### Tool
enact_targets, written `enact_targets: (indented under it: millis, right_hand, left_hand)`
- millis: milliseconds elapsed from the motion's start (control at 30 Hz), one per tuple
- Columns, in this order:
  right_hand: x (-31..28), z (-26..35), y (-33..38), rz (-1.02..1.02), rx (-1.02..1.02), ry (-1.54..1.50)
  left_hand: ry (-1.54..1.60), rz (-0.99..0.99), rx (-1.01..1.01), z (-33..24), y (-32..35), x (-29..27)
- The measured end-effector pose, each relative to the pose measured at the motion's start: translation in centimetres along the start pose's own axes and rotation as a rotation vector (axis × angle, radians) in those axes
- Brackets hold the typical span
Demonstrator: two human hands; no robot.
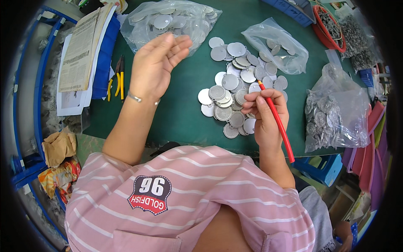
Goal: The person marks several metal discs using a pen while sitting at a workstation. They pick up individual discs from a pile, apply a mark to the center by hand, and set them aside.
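The left hand (157, 63) obscures part of the plastic bag (199, 21) beyond it. Lower discs (230, 82) in the loose heap are concealed by those above, and contact between the heap and the right hand (270, 119) cannot be determined. The blue tray (300, 17) is cut off by the upper edge; the red basket's (321, 37) contents are too small to identify.

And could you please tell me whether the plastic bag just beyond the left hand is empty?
It is not empty: round grey discs show through the clear bag.
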State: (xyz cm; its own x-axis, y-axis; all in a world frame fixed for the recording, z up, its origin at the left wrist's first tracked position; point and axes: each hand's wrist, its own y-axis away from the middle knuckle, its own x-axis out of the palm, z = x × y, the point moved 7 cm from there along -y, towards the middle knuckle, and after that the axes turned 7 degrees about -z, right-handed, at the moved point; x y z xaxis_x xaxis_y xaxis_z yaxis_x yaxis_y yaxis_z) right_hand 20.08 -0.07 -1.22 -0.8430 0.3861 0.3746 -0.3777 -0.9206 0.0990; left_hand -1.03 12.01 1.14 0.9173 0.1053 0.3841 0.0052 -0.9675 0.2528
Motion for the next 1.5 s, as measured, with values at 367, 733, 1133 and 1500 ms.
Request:
enact_targets:
  millis: [367, 733, 1133, 1500]
  right_hand:
    - [-0.5, 0.1, 0.3, -0.027, -0.017, 0.04]
    - [1.4, -1.4, 0.0, 0.027, -0.066, 0.22]
    - [1.9, 1.5, 0.4, 0.0, -0.386, 0.455]
    - [2.0, 1.9, 3.1, 0.085, -0.598, 0.403]
  left_hand:
    - [-1.286, 0.545, 0.416, 7.7, 1.7, 3.8]
    - [-0.118, 0.428, -0.475, 9.1, 5.9, 3.3]
    - [-0.228, 0.299, -0.301, 7.2, 5.3, 2.7]
    - [-0.182, 0.236, -0.256, 6.4, 5.1, 2.3]
